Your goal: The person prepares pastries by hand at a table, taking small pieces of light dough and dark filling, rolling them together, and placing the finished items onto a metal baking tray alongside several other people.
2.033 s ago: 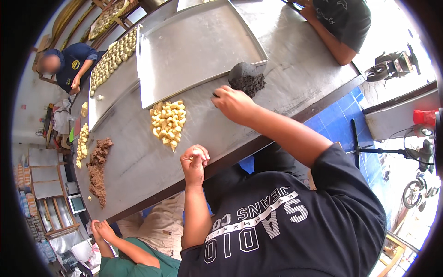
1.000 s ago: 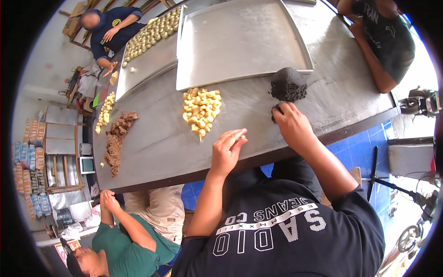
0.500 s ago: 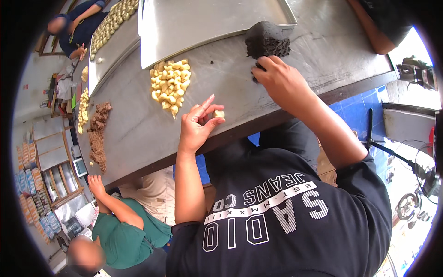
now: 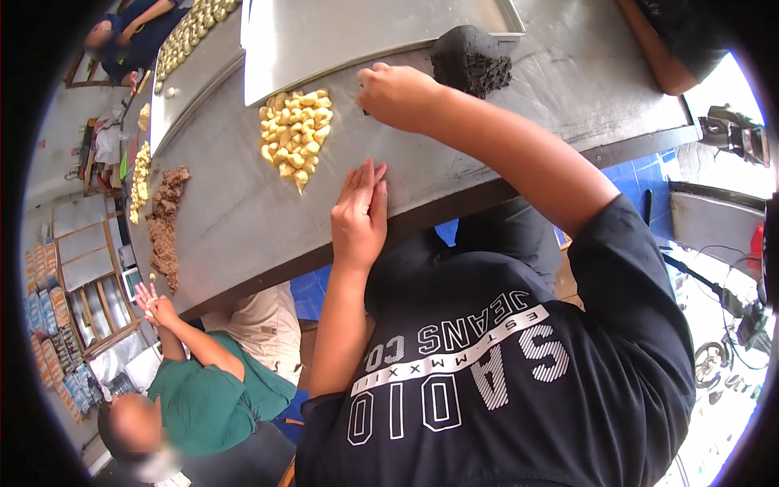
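My right hand (image 4: 381, 89) is curled over the metal table, left of a crumbly mound of dark dough (image 4: 471, 61), with a small dark bit showing under its fingers. My left hand (image 4: 361, 199) has its fingers stretched out near the table's front edge; its palm and anything in it are hidden. Between that hand and an empty tray (image 4: 251, 93) lies a pile of pale yellow dough pieces (image 4: 296, 130).
A tray (image 4: 195, 93) bears rows of small balls. Brown crumbly mixture (image 4: 169, 219) and yellow pieces (image 4: 139, 183) lie at the left. Co-workers are at upper left (image 4: 134, 32), lower left (image 4: 203, 381) and upper right (image 4: 665, 40). The table's front edge (image 4: 454, 203) runs below my hands.
My right hand has moved left and up from beside the dark mound. My left fingers, curled around a pale piece earlier, have straightened and that piece is out of sight.
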A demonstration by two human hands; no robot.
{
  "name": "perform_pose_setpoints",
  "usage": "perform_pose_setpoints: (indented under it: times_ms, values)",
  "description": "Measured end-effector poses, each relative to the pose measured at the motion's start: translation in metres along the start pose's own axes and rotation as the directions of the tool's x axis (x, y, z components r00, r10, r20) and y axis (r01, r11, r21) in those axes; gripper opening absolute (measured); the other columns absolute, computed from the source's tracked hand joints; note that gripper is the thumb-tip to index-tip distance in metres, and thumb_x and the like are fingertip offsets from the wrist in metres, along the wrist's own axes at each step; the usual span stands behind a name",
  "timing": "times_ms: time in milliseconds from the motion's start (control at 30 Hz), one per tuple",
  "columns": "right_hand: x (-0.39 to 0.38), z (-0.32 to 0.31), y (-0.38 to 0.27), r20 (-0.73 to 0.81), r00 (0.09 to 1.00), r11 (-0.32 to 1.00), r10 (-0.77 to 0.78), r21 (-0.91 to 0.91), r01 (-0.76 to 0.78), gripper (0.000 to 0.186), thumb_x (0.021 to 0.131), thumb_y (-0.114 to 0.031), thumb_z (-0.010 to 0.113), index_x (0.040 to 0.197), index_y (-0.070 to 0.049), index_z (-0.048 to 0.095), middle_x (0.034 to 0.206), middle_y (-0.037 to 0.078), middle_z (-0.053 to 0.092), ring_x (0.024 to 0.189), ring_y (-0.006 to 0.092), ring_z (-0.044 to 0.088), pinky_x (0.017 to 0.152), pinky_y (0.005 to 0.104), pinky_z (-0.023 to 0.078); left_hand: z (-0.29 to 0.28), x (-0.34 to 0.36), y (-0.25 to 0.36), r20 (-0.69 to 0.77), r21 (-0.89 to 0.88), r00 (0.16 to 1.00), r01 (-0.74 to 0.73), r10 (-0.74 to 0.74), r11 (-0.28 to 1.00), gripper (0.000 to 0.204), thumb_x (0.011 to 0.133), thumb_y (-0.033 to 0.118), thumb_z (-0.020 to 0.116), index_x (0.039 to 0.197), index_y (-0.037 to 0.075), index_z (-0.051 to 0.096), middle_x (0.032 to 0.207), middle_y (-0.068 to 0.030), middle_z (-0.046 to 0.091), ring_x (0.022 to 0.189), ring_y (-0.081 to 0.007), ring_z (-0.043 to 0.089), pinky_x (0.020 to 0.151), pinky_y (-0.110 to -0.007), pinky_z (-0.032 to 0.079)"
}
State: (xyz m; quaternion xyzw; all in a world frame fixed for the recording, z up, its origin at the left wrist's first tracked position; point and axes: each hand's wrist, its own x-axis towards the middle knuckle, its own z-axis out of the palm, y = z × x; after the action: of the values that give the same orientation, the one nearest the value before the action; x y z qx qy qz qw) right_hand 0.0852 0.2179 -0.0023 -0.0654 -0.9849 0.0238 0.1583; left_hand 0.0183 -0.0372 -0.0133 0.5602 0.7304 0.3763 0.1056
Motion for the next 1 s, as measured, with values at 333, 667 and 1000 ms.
perform_pose_setpoints:
  times_ms: [333,667,1000]
  values:
    - [-0.113,-0.053,-0.016,-0.185,0.943,0.945,0.277,0.228,-0.233,0.034,0.095,-0.013,0.081,0.128,-0.007,0.076,0.140,0.014,0.070,0.130,0.0344,0.069,0.104,0.0427,0.063,-0.029,0.012,-0.019,0.073,0.063,0.978,-0.202,0.198,0.977,0.018,0.100,0.012,0.085,0.112,0.002,0.076,0.132,-0.0116,0.072,0.102,-0.0317,0.079,0.088,-0.043,0.064]
    - [-0.180,-0.053,0.004,-0.114,0.937,0.917,0.330,0.273,-0.290,0.043,0.093,-0.011,0.082,0.135,-0.008,0.077,0.141,0.012,0.072,0.134,0.0316,0.069,0.108,0.0439,0.062,-0.026,0.005,-0.009,-0.052,0.008,0.996,-0.075,0.075,0.997,0.015,0.103,0.009,0.082,0.116,0.003,0.076,0.132,-0.0138,0.074,0.094,-0.0292,0.077,0.085,-0.042,0.065]
    - [-0.144,-0.055,-0.008,-0.134,0.970,0.978,0.204,0.075,-0.195,0.032,0.091,-0.016,0.073,0.122,-0.012,0.083,0.141,0.010,0.069,0.136,0.0313,0.066,0.109,0.0432,0.060,-0.028,0.016,-0.003,0.144,-0.056,0.961,0.245,-0.235,0.968,0.020,0.105,0.018,0.082,0.113,0.005,0.069,0.128,-0.0135,0.068,0.106,-0.0263,0.069,0.084,-0.038,0.061]
